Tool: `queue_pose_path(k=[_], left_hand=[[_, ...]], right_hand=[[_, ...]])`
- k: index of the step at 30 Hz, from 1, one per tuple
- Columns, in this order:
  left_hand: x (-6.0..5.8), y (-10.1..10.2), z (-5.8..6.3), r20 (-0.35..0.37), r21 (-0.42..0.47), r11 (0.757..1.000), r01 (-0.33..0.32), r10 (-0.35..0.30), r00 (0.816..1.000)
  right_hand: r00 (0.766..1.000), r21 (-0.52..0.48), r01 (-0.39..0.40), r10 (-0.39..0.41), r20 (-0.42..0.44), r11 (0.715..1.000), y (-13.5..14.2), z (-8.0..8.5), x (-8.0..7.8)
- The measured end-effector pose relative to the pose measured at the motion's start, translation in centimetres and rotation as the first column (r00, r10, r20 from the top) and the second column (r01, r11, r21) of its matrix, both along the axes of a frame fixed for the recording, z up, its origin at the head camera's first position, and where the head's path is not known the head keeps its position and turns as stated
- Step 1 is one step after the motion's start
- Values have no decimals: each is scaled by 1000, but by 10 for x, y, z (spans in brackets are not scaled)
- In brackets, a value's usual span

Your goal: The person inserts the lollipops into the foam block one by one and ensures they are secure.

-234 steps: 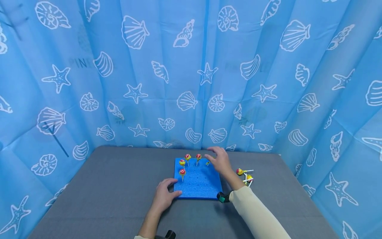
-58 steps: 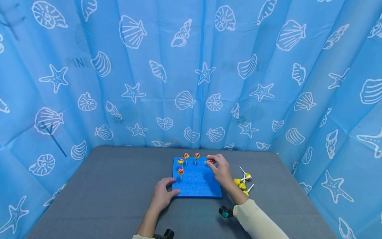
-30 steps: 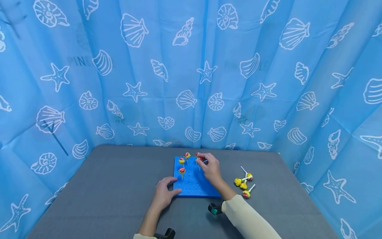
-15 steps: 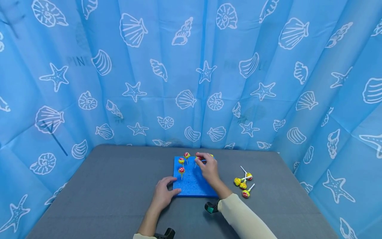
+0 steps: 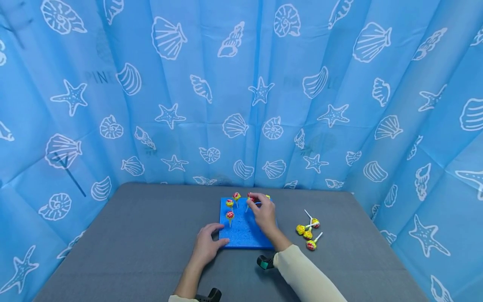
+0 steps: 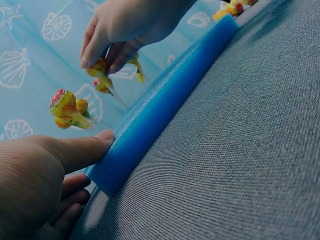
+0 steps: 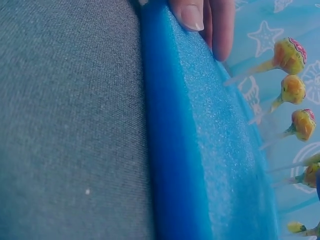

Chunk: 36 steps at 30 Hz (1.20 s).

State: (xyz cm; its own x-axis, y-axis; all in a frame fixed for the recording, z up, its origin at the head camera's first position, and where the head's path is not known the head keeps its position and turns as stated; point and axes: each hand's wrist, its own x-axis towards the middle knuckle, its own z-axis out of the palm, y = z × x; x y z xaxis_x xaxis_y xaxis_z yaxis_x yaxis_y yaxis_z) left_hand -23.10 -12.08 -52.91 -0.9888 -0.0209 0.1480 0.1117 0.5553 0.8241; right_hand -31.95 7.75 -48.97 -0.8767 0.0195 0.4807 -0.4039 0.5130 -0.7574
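Here's the right hand (image 5: 264, 214) pinching a round yellow-and-red wrapped lollipop (image 6: 99, 69) over the flat blue foam board's (image 5: 245, 237) back part | left hand (image 5: 206, 245) relaxed, touching its left edge | woven grey cloth (image 5: 289, 218) between board and four loose yellow-wrapped lollipops (image 5: 307, 235)

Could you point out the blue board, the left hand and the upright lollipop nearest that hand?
Blue board (image 5: 245, 236): head view, bare top.
Left hand (image 5: 206, 244): head view, back of hand.
Upright lollipop (image 5: 229, 214): head view, wrapped head.
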Motion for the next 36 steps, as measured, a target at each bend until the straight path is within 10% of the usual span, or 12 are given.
queue_pose_path(k=[36], left_hand=[[-1,-1,-2,12,12,1000,-2,2,1000]], right_hand=[[999,199,4,-12,37,980,1,-1,0]])
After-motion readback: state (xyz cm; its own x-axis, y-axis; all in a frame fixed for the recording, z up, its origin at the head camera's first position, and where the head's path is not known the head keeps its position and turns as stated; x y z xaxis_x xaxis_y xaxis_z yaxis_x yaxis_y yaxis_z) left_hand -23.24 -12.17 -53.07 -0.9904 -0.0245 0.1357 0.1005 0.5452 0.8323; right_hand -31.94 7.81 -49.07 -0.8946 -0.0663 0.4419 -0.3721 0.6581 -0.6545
